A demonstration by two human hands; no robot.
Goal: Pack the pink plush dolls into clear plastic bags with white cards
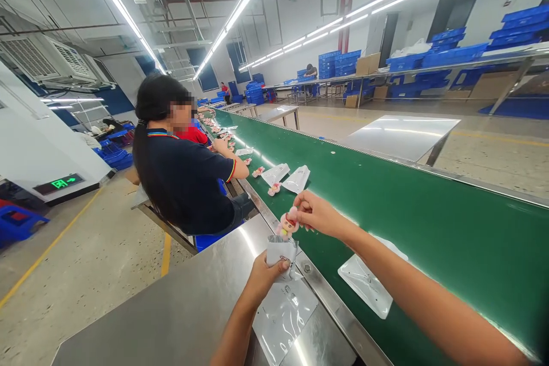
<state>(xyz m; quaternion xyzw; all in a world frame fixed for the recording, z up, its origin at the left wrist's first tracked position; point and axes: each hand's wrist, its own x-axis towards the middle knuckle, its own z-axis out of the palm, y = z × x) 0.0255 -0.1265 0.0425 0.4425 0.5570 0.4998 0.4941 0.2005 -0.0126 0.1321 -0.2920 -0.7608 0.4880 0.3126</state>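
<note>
My right hand (315, 214) pinches a small pink doll figure (288, 223) by its top, holding it just above the mouth of a small clear plastic bag (281, 251). My left hand (263, 274) grips that bag upright from below, over the steel table (171, 314). A flat clear bag (283, 311) lies on the table under my left hand. Another clear bag (366, 283) lies on the green conveyor belt (429, 229) beneath my right forearm.
Further up the belt lie two white bags (285, 176) and small pink figures (274, 189). A co-worker in a dark shirt (184, 177) sits at the neighbouring station to my left. Steel side tables (403, 134) and blue crates (454, 54) stand across the belt.
</note>
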